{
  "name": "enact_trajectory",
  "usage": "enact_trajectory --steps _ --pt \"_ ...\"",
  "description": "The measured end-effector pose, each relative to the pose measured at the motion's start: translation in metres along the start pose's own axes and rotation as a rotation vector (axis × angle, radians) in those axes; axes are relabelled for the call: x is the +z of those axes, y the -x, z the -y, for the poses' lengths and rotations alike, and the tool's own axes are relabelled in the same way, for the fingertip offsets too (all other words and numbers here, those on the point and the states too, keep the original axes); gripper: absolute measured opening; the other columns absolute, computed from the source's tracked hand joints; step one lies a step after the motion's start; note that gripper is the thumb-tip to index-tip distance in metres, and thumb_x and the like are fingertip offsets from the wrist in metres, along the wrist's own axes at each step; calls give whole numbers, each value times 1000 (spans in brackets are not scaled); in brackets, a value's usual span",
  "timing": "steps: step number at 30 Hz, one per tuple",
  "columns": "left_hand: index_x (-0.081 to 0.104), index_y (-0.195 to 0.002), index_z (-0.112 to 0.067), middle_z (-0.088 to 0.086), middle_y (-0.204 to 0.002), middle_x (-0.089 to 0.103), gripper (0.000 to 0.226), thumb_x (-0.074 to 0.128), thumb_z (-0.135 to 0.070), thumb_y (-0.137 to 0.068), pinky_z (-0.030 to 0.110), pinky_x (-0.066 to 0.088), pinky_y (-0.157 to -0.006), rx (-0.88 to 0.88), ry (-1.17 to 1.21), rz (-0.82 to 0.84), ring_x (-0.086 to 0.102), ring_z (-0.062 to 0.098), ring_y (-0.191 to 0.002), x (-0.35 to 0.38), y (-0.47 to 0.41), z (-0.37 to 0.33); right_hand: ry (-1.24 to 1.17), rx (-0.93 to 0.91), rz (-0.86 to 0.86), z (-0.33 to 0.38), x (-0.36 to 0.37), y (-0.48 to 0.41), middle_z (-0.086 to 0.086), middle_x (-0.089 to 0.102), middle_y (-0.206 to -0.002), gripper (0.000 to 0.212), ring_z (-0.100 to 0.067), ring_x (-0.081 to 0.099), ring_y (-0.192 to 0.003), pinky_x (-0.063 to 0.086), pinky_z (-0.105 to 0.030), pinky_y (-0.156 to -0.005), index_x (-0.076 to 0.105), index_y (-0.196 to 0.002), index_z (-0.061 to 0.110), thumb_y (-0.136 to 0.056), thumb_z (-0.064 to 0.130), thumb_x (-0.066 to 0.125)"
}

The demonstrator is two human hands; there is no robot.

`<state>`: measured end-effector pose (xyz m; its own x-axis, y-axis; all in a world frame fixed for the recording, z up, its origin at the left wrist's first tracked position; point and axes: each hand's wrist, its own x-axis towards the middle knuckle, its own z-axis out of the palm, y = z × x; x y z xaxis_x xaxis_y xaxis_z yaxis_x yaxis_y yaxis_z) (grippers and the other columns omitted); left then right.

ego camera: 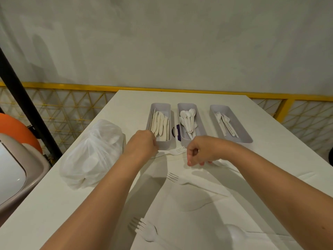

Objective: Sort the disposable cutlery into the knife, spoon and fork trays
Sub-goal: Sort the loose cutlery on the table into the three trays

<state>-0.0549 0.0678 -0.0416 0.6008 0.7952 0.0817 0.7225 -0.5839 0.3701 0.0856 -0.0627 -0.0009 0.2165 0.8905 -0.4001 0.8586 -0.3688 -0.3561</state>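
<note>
1. The left hand (144, 144) is curled, knuckles up, against the near left corner of the knife tray (167, 144) at 12 o'clock. I cannot tell whether it holds a knife. A nudge here would probably slide the light tray into the spoon tray (187, 104) just beside it.
2. The right hand (200, 152), at 1 o'clock, has its fingers curled down to the table (54, 204). Its grip is hidden. A thin piece could slip from it or land in the wrong tray, since the fork tray (241, 140) lies beyond at 2 o'clock.
3. The forearms could sweep loose pieces off: a fork (175, 151) between the hands, a second fork (173, 177) nearer, and a third fork (144, 230) at 6 o'clock beside a spoon (236, 235).
4. The cutlery is thin, matte white plastic, hard to see against the white table.
</note>
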Motion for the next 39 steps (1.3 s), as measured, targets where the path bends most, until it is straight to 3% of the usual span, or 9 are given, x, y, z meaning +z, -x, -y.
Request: enact_trajectory --steps 3,7,13,19,24,28,31,35,39 --pt "68 -98 -5 12 -93 66 21 52 -11 -86 28 43 -64 17 -103 -36 62 28 -83 15 9 -4 36 -6 39 -6 9 6 1 62 -76 12 -6 54 -59 44 -17 -54 64 -84 15 -80 23 72" --pt "62 -111 -8 10 -104 65 24 49 -10 -92 26 38 -67 90 -250 -67 62 26 -95 31 16 -11 70 -18 81 -11 21 10 -3 62 -81 17 -11 55 -63 47 -24 -64 65 -86 15 -76 24 75" --pt "60 -109 -14 6 -102 65 22 46 -11 -92 27 38 -66 177 -296 -86 62 25 -93 40 19 -19 57 -63 77 -17 28 12 0 64 -79 8 -13 57 -65 52 -32 -74 66 -83 17 -80 22 71" --pt "60 -104 -12 7 -103 61 18 54 -8 -88 31 47 -73 178 -206 -55 60 25 -91 38 20 -20 -30 -90 43 -19 36 15 3 60 -70 11 -10 54 -59 44 -22 -64 68 -86 13 -83 23 68" --pt "48 -78 -12 4 -84 48 14 47 -1 -86 28 37 -63 190 -5 -1 50 23 -77 29 21 -20 -111 -129 21 -20 39 16 6 55 -61 15 -8 48 -55 42 -21 -60 64 -78 15 -87 27 63" --pt "41 -83 -11 -1 -69 44 11 41 -5 -91 26 29 -52 223 177 -38 43 18 -62 18 26 -20 -104 -133 37 -19 43 16 7 54 -68 13 -10 49 -59 40 -17 -54 62 -83 16 -81 26 70" --pt "39 -84 -13 7 -78 58 10 41 -8 -92 27 35 -55 209 362 -52 52 21 -67 13 29 -21 -67 -140 37 -17 44 14 9 49 -66 14 -7 44 -57 38 -20 -58 56 -76 21 -84 24 66" --pt "45 -81 -15 4 -70 53 14 39 -5 -90 28 37 -58 57 742 -40 44 17 -62 9 25 -16 -231 -175 15 -18 32 18 7 49 -64 18 -10 43 -57 37 -22 -57 53 -73 20 -88 19 63" --pt "45 -79 -10 6 -62 50 18 39 -5 -94 25 36 -47 -133 1271 38 40 16 -48 2 21 -16 -568 -255 -150 -15 18 20 3 54 -62 16 -10 51 -59 40 -22 -54 53 -76 16 -90 11 59"
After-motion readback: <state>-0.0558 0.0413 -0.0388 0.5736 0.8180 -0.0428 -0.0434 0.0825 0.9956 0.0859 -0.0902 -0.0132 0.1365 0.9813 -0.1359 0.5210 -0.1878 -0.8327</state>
